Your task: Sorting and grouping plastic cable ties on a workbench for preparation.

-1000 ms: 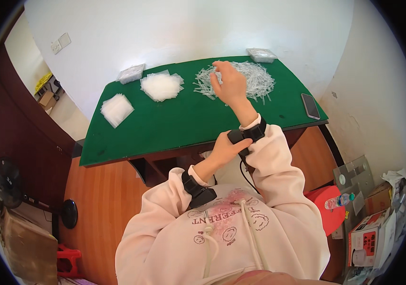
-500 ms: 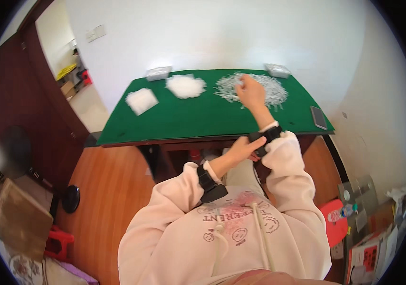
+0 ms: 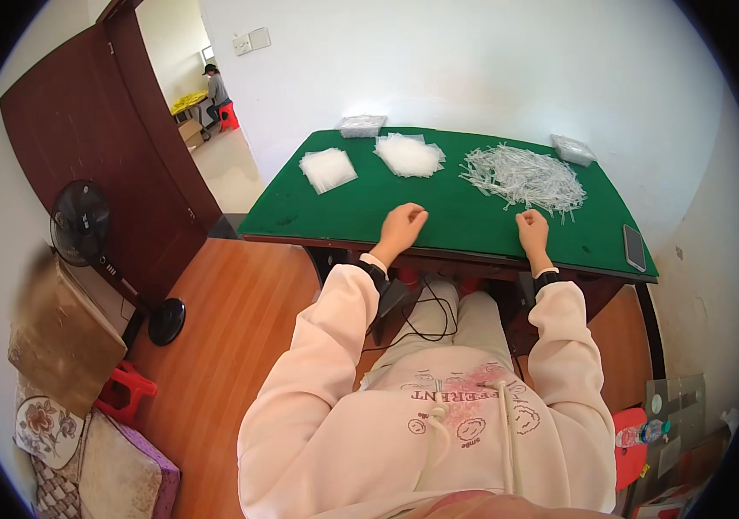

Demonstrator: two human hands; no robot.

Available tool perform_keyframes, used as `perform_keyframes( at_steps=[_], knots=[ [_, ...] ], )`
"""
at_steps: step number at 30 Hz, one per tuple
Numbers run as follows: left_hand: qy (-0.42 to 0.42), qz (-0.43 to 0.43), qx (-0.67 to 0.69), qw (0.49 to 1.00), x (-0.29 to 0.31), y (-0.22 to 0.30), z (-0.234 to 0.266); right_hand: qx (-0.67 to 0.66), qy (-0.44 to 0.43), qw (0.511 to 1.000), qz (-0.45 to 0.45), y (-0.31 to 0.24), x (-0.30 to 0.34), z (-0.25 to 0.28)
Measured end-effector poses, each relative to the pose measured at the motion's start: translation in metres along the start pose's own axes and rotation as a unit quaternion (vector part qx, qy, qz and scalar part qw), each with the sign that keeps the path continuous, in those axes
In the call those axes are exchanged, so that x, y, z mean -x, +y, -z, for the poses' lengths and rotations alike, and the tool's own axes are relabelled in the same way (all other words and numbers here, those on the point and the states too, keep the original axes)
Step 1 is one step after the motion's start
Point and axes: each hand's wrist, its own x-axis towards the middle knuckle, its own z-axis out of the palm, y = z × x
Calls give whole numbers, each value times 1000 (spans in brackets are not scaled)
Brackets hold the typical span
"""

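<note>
My left hand (image 3: pixel 403 227) is at the front of the green-covered table (image 3: pixel 352 216), its fingers curled in with nothing visible in them. To its right, my right hand (image 3: pixel 533 232) is also closed, just in front of a heap of thin clear plastic sticks (image 3: pixel 521 176); I see nothing held there. Beyond my left hand lie two piles of flat clear plastic sheets or bags, one nearer the left edge (image 3: pixel 329 169) and one toward the middle (image 3: pixel 409 156). Dark straps circle both wrists.
Clear packs stand at the table's back left (image 3: pixel 362 126) and back right (image 3: pixel 573 150). A phone (image 3: pixel 634 247) lies at the right edge. A black cable (image 3: pixel 438 324) crosses my lap. Leftward are a fan (image 3: pixel 81 221) and a door (image 3: pixel 101 147); a person (image 3: pixel 216 88) sits beyond the doorway.
My left hand has left the right wrist and moved to the table's front edge. My right hand has drawn back from over the stick heap. The view has swung left.
</note>
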Motion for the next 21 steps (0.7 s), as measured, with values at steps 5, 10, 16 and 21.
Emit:
perform_keyframes(
  at_steps=[5,10,16,21],
  knots=[
    [15,4,-119,993,3,-30,15,26,-16,997,70,-19,21,-5],
    [1,-31,-153,988,5,-20,7,31,2,998,52,-16,21,4],
    [0,-27,-185,982,2,-22,7,37,-6,999,39,-20,15,4],
    [7,-29,-166,986,4,-22,9,34,-7,999,33,-18,15,-2]
  ],
)
